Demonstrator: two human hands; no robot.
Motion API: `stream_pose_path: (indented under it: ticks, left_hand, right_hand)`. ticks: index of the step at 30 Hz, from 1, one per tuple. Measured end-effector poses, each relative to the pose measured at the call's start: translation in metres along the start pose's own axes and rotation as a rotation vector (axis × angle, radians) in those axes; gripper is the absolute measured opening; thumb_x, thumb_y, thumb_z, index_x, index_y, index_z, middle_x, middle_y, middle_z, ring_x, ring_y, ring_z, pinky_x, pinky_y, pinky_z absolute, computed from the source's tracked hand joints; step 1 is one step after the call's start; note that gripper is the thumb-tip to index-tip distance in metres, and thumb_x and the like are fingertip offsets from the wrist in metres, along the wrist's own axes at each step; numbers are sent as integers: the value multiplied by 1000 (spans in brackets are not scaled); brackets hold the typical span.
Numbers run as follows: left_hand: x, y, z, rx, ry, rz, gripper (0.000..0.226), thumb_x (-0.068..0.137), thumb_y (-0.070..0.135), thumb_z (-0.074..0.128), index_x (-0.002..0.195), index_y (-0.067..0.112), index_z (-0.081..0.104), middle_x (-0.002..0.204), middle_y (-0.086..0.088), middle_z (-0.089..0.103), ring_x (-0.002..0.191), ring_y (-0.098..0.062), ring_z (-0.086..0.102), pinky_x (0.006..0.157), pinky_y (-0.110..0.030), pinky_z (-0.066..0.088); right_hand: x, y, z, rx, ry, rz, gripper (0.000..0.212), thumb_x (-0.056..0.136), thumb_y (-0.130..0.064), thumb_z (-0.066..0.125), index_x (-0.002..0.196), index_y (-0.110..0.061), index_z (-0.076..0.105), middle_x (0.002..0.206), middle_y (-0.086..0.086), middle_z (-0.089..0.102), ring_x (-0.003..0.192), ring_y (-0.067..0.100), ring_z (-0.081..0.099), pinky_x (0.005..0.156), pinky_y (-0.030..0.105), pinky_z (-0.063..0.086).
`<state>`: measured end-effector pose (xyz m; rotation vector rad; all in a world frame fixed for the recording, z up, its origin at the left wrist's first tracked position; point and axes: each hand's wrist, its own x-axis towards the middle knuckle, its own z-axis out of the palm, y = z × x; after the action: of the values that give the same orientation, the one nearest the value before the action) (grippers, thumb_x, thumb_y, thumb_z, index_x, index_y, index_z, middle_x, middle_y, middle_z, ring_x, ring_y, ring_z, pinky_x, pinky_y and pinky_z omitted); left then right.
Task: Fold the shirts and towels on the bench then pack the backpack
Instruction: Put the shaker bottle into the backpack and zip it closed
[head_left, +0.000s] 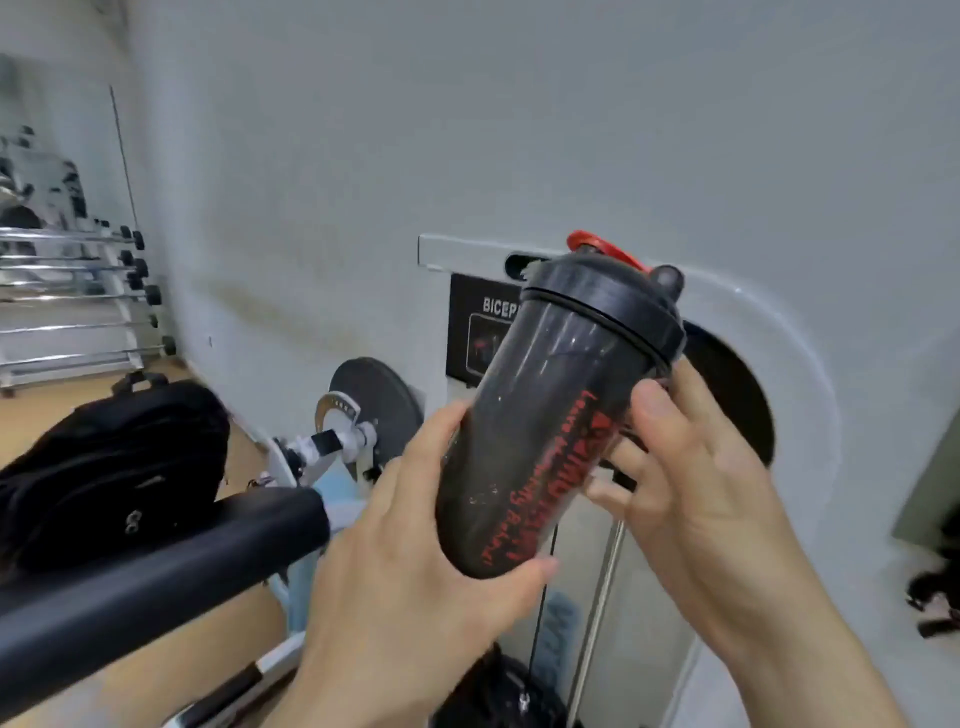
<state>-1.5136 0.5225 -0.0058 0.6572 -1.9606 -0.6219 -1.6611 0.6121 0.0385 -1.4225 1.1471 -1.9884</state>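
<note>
Head: cylindrical shaker (545, 395) (black plastic)

bare left hand (415, 530), bare right hand (701, 483), bare forearms (810, 670), short-nailed fingers (652, 408)

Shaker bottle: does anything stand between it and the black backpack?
Nothing visible does. The left hand and right hand hold the shaker bottle in the air; the backpack lies left, beyond the black pad. Its opening is not visible.
</note>
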Motion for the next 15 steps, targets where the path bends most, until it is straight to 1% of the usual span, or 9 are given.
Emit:
stream_pose_path:
  ticks: [1,2,4,5,7,9,11,13,15]
  left_hand:
    - [-31,-3,-2,99,-10,-23,103,41,76,66,130,73,15,114,46,45,94,31,44,67,-7,39]
    - [-63,-6,-4,167,-64,-54,103,44,75,64,134,69,16,118,42,44,95,26,47,66,-7,41]
    - [-127,-16,-9,280,-132,-89,102,50,70,63,142,53,22,121,27,45,98,6,58,64,-19,54]
    - [-158,-24,-15,304,-144,-93,101,52,68,64,142,49,23,123,23,45,102,-2,59,71,-26,56]
    - [-213,-41,-38,213,-180,-188,96,55,66,67,140,55,21,129,24,45,114,0,53,88,-29,52]
    - [-258,-56,-71,-66,-187,-368,83,63,59,70,134,62,28,126,22,51,119,-4,51,92,-28,46]
    - [-295,-67,-107,-261,-122,-526,69,69,55,68,130,60,36,118,16,60,116,-12,55,95,-33,45]
    - [-322,-74,-145,-365,-103,-610,69,72,53,66,135,49,37,119,15,64,117,-11,57,97,-32,45]
    - [-345,-81,-184,-439,-99,-656,79,74,48,68,142,40,29,122,15,65,115,-9,61,90,-22,47]
  right_hand:
    - [-31,11,5,52,10,21,73,78,-50,74,141,-38,40,128,2,64,116,23,63,84,35,55]
    - [-60,23,11,91,48,65,81,73,-48,79,142,-41,37,129,1,63,117,23,62,85,36,55]
    - [-113,50,29,147,203,206,97,61,-43,88,142,-46,34,126,-2,65,113,21,65,85,43,56]
    - [-138,62,40,136,285,270,99,58,-39,88,141,-48,35,123,-5,66,111,19,66,85,47,56]
    - [-180,79,64,116,311,345,95,60,-28,85,140,-46,36,122,-5,67,112,19,65,90,57,52]
    - [-213,88,89,132,210,422,90,66,-20,81,142,-38,36,130,0,63,119,24,61,94,62,47]
    - [-237,94,119,175,59,499,89,67,-20,81,143,-31,36,132,5,60,121,28,59,93,60,49]
    - [-253,99,158,263,-101,557,83,70,-21,77,142,-23,37,131,11,60,119,32,59,88,51,54]
    - [-266,104,205,316,-238,610,75,74,-23,74,140,-22,40,130,15,59,118,34,59,83,44,55]
